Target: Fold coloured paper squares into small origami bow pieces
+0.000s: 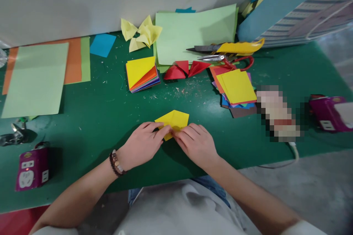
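Yellow origami paper [176,120], folded to pointed shape, lies on green surface [91,147] directly betw. both hands, mostly fwd of fingers. L hand [142,146] and R hand [195,145] meet at paper from either side, fingers closed together, slightly curved, tips on paper, holding it down at near edge. Beaded bracelet [117,163] on L wrist. Fwd of R hand: square colour paper stack [236,87], yellow on top; red-handled scissors [224,58] just beyond. Fwd of L hand: folded multicolour paper bundle [142,74]; red folded paper pieces [179,71] to its right. Well left of L hand: pale green sheets [34,80].
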A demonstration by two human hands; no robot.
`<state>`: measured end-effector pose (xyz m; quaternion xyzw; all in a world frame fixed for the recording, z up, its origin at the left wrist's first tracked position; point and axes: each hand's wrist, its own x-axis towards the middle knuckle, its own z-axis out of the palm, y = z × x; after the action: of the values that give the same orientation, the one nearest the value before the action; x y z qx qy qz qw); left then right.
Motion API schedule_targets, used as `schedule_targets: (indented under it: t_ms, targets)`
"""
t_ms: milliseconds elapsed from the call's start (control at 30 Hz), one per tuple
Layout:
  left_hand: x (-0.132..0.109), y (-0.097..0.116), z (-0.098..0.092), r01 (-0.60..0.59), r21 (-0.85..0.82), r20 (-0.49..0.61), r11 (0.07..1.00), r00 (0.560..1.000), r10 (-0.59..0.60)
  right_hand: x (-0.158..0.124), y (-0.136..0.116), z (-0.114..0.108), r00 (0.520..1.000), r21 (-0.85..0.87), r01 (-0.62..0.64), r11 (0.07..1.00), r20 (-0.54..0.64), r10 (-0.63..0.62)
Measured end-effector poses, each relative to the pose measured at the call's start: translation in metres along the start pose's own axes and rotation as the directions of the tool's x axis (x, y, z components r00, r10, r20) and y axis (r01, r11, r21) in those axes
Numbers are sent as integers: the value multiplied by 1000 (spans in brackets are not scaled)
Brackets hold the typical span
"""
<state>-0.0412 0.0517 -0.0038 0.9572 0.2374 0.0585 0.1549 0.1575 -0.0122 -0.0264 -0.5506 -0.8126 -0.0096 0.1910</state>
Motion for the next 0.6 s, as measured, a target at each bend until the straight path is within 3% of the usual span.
schedule_targets:
  t_ms: [367, 600]
  targets:
    - [-2, 0, 1, 3, 9, 26, 1000, 1000, -4, 5, -5, 0, 999, 138, 25, 990, 43, -31]
    - [-2, 0, 1, 15, 15, 17, 1000, 1000, -16, 9, 5, 5, 998, 83, 67, 994, -9, -66]
